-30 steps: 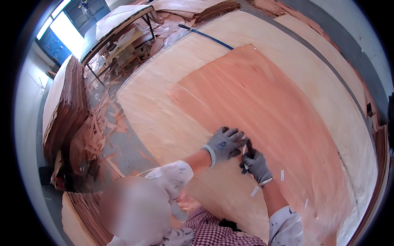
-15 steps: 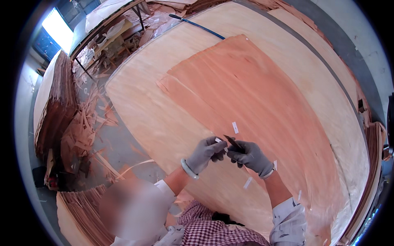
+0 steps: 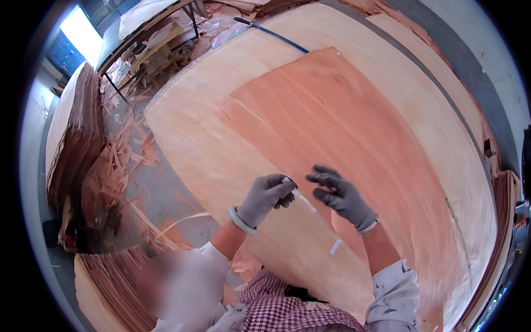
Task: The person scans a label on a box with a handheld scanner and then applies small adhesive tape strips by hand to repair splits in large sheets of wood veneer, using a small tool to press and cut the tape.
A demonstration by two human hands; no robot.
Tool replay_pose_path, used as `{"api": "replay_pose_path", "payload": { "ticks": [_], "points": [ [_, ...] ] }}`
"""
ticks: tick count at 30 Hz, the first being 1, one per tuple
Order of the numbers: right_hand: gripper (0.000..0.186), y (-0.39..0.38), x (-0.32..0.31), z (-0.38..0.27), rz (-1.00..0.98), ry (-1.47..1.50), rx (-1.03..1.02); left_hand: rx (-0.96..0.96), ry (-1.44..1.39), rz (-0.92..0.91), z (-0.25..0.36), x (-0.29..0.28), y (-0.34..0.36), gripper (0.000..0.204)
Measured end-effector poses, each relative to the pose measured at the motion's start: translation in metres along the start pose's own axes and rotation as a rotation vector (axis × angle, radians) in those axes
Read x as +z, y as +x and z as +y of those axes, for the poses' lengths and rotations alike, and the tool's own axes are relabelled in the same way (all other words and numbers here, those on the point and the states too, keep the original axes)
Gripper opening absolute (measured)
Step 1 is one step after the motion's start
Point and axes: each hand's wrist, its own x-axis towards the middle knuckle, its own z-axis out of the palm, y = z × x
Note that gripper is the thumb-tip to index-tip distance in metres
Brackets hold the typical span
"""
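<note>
My left hand [image 3: 268, 200], in a grey glove, pinches a narrow white paper-like strip [image 3: 306, 202] whose free end slants down to the right. My right hand [image 3: 342, 198], gloved the same way, is just to its right with fingers spread and nothing visible in them. Both hands are over the near left edge of a reddish wood veneer sheet [image 3: 354, 122]. Beneath it is a larger pale veneer sheet [image 3: 182, 110]. Another white strip [image 3: 335, 247] lies near my right wrist. The dark pointed tool seen earlier does not show now.
A long thin dark blue rod [image 3: 276, 36] lies at the far edge. Veneer stacks stand at left [image 3: 77, 133] and near left [image 3: 113, 282]. Reddish scraps [image 3: 113, 166] litter the floor beside a metal-framed table [image 3: 141, 33]. A brown stack edge [image 3: 500, 221] is at right.
My right hand has opened and no longer shows the dark pointed tool. My left hand has moved slightly left and down, and a longer white strip now extends from its fingers.
</note>
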Motion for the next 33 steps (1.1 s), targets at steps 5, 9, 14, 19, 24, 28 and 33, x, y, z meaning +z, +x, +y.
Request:
{"api": "replay_pose_path", "payload": {
  "ticks": [5, 9, 14, 19, 24, 28, 33],
  "points": [
    [0.02, 0.022, 0.02, 0.001, -0.192, 0.495, 0.493, 0.075, -0.038, 0.08, 0.0, -0.009, 0.01, 0.017],
    [0.018, 0.069, 0.013, 0.007, -0.185, 0.383, 0.454, 0.262, 0.094, 0.293, -0.005, -0.021, 0.04, 0.02],
    [0.013, 0.149, 0.017, 0.032, -0.229, 0.276, 0.386, 0.742, 0.776, 0.841, 0.002, -0.043, 0.09, 0.024],
    [0.008, 0.174, 0.026, 0.063, -0.272, 0.22, 0.539, 0.83, 1.132, 0.819, -0.008, -0.047, 0.085, 0.04],
    [0.008, 0.173, 0.024, 0.083, -0.309, 0.268, 0.536, 0.77, 1.407, 0.594, -0.024, -0.031, 0.087, 0.055],
    [0.008, 0.173, 0.024, 0.087, -0.293, 0.281, 0.526, 0.663, 1.498, 0.542, -0.027, -0.03, 0.095, 0.056],
    [0.009, 0.173, 0.025, 0.088, -0.268, 0.289, 0.54, 0.686, 1.482, 0.537, -0.029, -0.032, 0.096, 0.057]
  ]
}}
